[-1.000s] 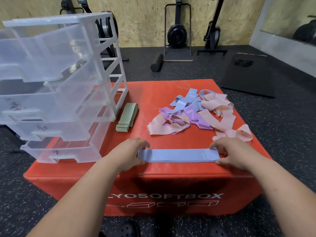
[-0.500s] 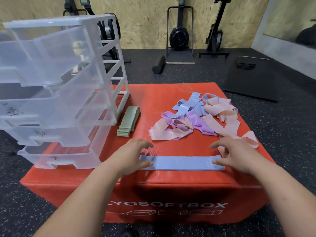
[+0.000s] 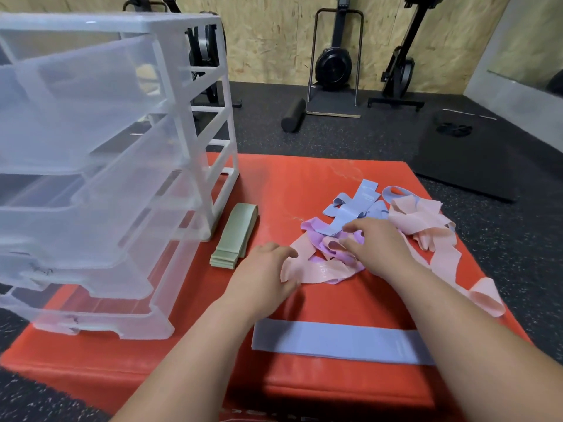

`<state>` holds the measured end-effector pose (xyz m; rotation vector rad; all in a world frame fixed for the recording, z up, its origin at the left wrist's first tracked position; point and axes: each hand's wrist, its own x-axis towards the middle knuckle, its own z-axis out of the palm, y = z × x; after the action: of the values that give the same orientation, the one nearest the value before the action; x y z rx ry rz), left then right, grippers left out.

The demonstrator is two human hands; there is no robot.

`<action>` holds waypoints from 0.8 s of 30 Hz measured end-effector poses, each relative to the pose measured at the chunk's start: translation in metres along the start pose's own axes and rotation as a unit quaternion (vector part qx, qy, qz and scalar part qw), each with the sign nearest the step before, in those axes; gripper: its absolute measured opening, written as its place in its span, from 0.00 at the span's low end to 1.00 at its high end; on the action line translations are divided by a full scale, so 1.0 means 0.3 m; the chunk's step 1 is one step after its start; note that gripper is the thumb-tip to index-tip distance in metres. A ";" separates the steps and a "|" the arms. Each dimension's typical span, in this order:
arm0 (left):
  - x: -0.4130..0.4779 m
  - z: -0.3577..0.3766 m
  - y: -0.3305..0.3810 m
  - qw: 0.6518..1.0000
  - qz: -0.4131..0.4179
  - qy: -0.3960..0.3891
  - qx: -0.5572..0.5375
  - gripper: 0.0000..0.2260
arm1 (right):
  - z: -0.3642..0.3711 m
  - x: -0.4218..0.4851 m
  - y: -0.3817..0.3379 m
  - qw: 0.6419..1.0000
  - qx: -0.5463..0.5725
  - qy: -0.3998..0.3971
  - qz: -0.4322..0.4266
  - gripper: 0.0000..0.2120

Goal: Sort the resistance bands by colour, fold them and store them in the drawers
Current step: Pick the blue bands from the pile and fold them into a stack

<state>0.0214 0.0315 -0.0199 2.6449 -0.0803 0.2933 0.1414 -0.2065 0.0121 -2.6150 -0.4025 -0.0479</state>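
- Loose bands (image 3: 323,271), mixed pink, purple and blue, tangled in a pile at centre right of the frame, on the red box (image 3: 304,184).
- More pink bands (image 3: 426,220) trail off toward the box's right edge.
- Right hand (image 3: 377,248) lies on top of the pile; fingers loosely extended, touching the purple and pink bands, no clear grip.
- Left hand (image 3: 265,278) is just left of the pile; fingers spread and relaxed, tips at the end of a pink band, gripping nothing.
- One blue band (image 3: 341,342) lies flat and straight at lower centre, near the box's front edge, under both forearms and apart from the pile.
- Green bands (image 3: 234,239) in a folded stack, centre left, just beside the drawer unit.
- Clear plastic drawer unit (image 3: 91,178) fills the left of the frame, standing on the box; drawers pulled out in steps.
- Behind: foam roller (image 3: 294,115) and black mat (image 3: 466,159) on the floor, gym machines along the plywood wall.
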 end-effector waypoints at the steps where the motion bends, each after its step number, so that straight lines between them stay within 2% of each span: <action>1: 0.007 0.005 -0.003 1.000 -0.005 0.002 -0.004 0.22 | 0.013 0.034 -0.010 1.000 -0.014 -0.005 0.006 0.20; 8: 0.043 0.032 -0.010 1.000 -0.016 -0.006 -0.016 0.21 | 0.115 0.164 -0.008 0.995 -0.089 -0.035 0.033 0.11; 10: 0.046 0.035 -0.011 1.000 -0.016 -0.008 -0.018 0.20 | 0.131 0.165 0.003 0.995 -0.095 -0.002 0.024 0.06; 15: 0.041 0.019 0.008 0.999 -0.021 -0.003 -0.031 0.18 | 0.063 0.146 0.007 0.993 -0.067 0.099 -0.004 0.10; 18: 0.037 0.002 0.032 0.997 -0.032 0.014 -0.072 0.15 | -0.025 0.088 -0.009 0.984 0.006 0.175 -0.028 0.06; 20: 0.035 -0.008 0.062 0.991 -0.052 0.019 -0.120 0.13 | -0.062 0.006 -0.023 0.977 0.010 0.209 -0.051 0.04; 24: 0.028 -0.004 0.131 0.958 -0.099 -0.021 -0.268 0.07 | -0.032 -0.208 -0.034 0.975 0.015 0.209 -0.068 0.02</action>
<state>0.0251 -0.0028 0.0009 2.0992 0.0823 0.1242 0.0791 -0.2196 0.0186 -2.4546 -0.4233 -0.6195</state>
